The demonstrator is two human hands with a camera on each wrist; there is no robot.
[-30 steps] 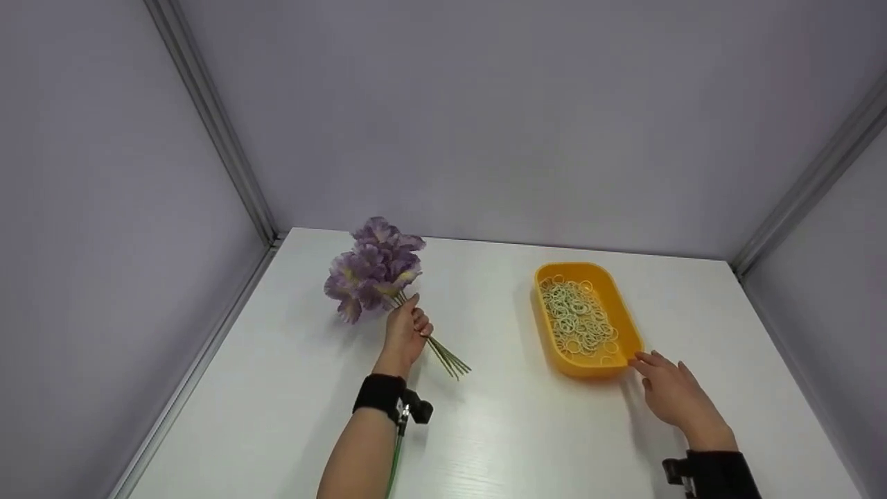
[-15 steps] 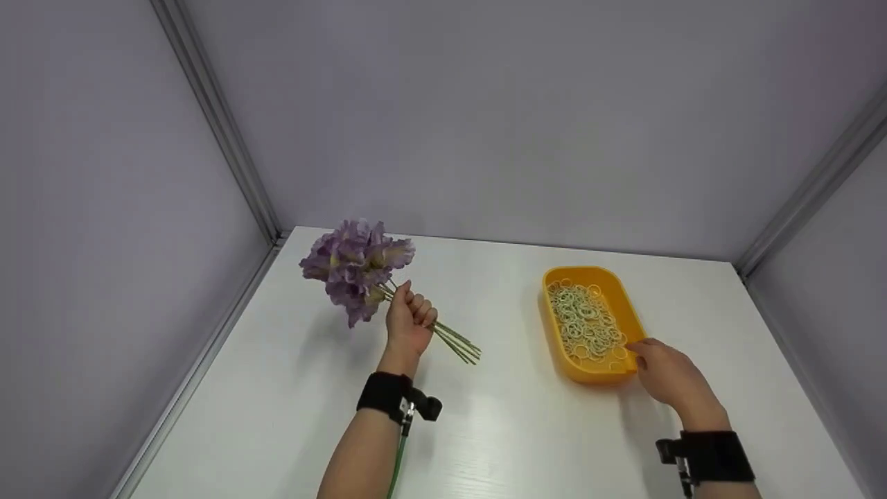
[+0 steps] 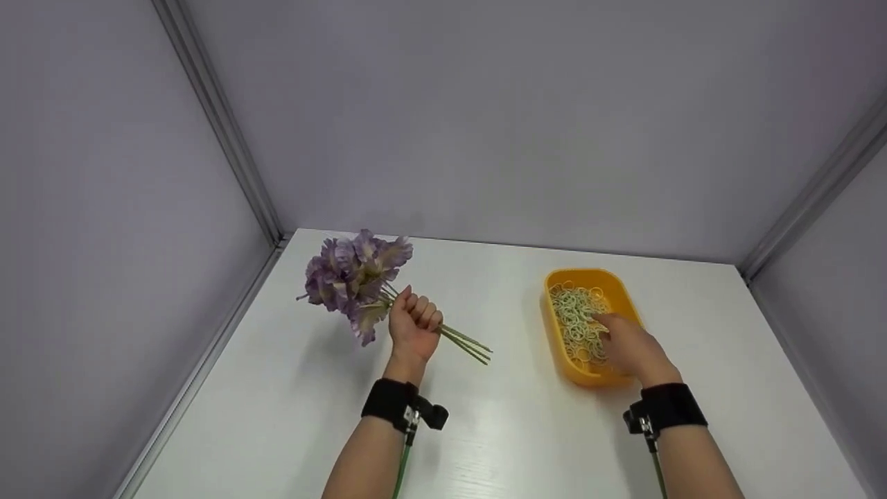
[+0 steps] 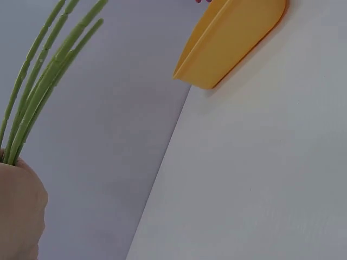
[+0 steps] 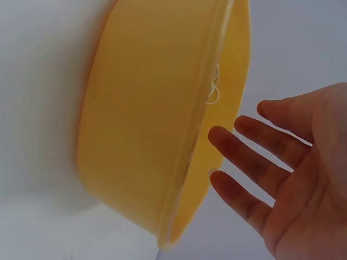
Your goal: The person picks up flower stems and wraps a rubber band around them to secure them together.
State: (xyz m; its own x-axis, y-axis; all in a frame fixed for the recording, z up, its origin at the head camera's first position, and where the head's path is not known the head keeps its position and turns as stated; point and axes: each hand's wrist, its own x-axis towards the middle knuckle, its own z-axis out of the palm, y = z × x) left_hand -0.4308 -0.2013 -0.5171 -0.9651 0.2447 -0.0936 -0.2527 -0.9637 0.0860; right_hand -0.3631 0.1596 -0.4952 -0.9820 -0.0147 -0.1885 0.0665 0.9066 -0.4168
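Note:
A bunch of purple iris-like flowers (image 3: 353, 277) is gripped in my left hand (image 3: 414, 329), raised over the left part of the table. Its green stems (image 4: 49, 76) stick out past the fist, ends pointing right. My right hand (image 3: 634, 346) reaches over the near right side of a yellow plastic bin (image 3: 629, 308). In the right wrist view its fingers (image 5: 249, 162) are spread, slightly bent, at the bin's opening with nothing between them. Pale green and yellowish rubber bands (image 3: 578, 312) lie in a heap inside the bin, partly hidden by this hand.
The white table (image 3: 485, 430) ends at a grey back wall (image 3: 485, 125), with side panels to left and right. A black wrist strap with a camera (image 3: 391, 402) is on the left arm, another strap (image 3: 672, 405) on the right; green cables trail from both.
My right hand has moved from the bin's near right corner in over the bands. The bin has shifted slightly right in view. My left hand has tilted the flowers further left.

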